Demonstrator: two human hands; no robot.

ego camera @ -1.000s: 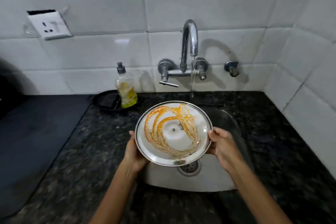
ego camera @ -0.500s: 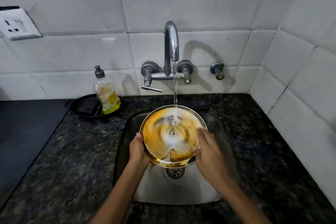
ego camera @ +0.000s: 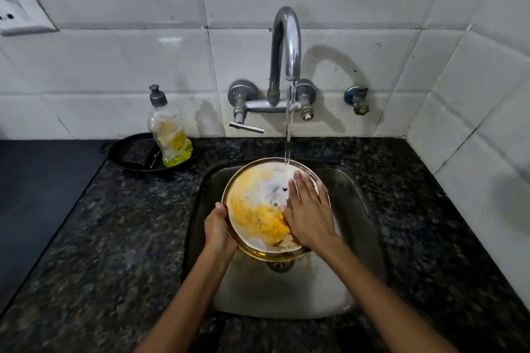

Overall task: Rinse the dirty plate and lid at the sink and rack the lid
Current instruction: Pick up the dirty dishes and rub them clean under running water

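Observation:
A round steel lid (ego camera: 258,206), smeared with orange-yellow sauce, is held tilted over the steel sink (ego camera: 355,209). Water runs from the tap (ego camera: 286,46) onto its upper part. My left hand (ego camera: 218,228) grips the lid's left rim. My right hand (ego camera: 308,210) lies flat on the lid's right side, fingers spread, rubbing the wet surface. Yellow water pools at the lid's lower edge. No plate is in sight.
A dish-soap bottle (ego camera: 169,129) stands in a black pan (ego camera: 129,155) at the back left of the dark granite counter (ego camera: 114,238). A black stovetop (ego camera: 37,195) lies at the far left. White tiled walls close the back and right; a socket (ego camera: 17,8) sits upper left.
The lid went down under the running water. My right hand left the rim and slid flat across the lid's face. The sauce streaks have washed into a yellow smear.

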